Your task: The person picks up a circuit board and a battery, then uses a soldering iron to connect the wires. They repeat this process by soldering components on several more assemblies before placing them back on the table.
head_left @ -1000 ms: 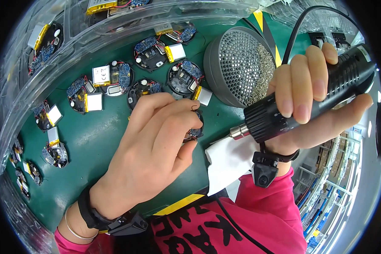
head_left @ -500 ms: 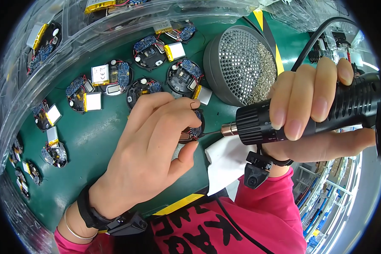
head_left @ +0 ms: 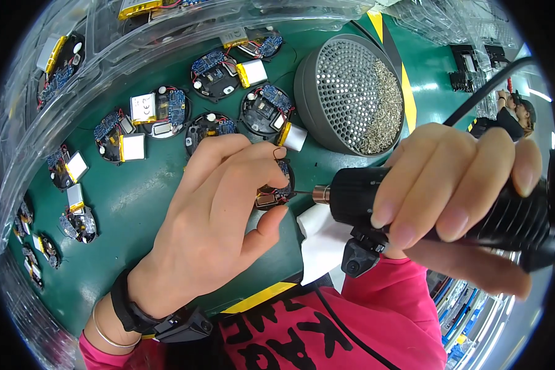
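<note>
My right hand [head_left: 456,185] grips a black electric screwdriver [head_left: 357,191] held nearly level, its bit pointing left. The bit's tip reaches the right edge of a small round circuit assembly [head_left: 276,194] on the green mat. Over that assembly lies my left hand [head_left: 219,206], fingers curled around it and thumb at its near side, holding it in place. The hand hides much of the assembly. Just beyond the left fingers sit other round black assemblies [head_left: 211,128] with blue boards, thin wires and silver battery packs.
A grey perforated bowl [head_left: 307,80] holding many small screws stands behind the screwdriver. White cloth or paper [head_left: 327,237] lies near the front edge. Clear plastic trays [head_left: 98,61] line the left and back. At far right a person [head_left: 517,117] is in the background.
The screwdriver's rear end and my right hand have swung lower and nearer, and its nose has shifted slightly left. My left hand stays nearly still on the assembly.
</note>
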A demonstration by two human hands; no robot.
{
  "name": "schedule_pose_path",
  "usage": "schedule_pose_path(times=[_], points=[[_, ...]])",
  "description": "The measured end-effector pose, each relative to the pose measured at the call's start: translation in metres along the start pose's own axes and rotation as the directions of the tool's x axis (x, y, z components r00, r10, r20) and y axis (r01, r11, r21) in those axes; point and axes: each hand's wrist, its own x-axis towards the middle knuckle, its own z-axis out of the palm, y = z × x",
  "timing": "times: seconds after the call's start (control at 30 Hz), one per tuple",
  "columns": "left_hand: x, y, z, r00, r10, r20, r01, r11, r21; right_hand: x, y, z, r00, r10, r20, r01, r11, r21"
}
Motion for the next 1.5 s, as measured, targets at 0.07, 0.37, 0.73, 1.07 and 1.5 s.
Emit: schedule_pose_path(times=[0.07,0.37,0.73,1.07,1.5], points=[[0.0,-0.001,-0.001,1.0,0.014,0.01,-0.014,1.0,0.017,0.0,0.0,-0.001,1.0,-0.021,0.01,0.021,0.999,-0.029],[-0.006,0.0,-0.003,0.997,-0.066,0.037,0.07,0.993,-0.097,0.002,0.0,-0.002,0.973,-0.184,0.14,0.217,0.935,-0.281],[-0.007,-0.002,-0.002,0.999,-0.027,0.04,0.033,0.987,-0.159,-0.001,-0.012,-0.008,0.998,0.053,-0.04,-0.052,0.999,0.015],[-0.007,-0.001,-0.003,0.998,-0.027,0.051,0.035,0.986,-0.162,-0.003,-0.006,-0.004,0.988,-0.05,-0.146,0.056,0.998,0.041],[-0.009,0.004,-0.006,0.99,-0.08,0.114,0.092,0.99,-0.107,0.006,0.027,0.0,0.964,-0.171,-0.203,0.177,0.984,0.011]])
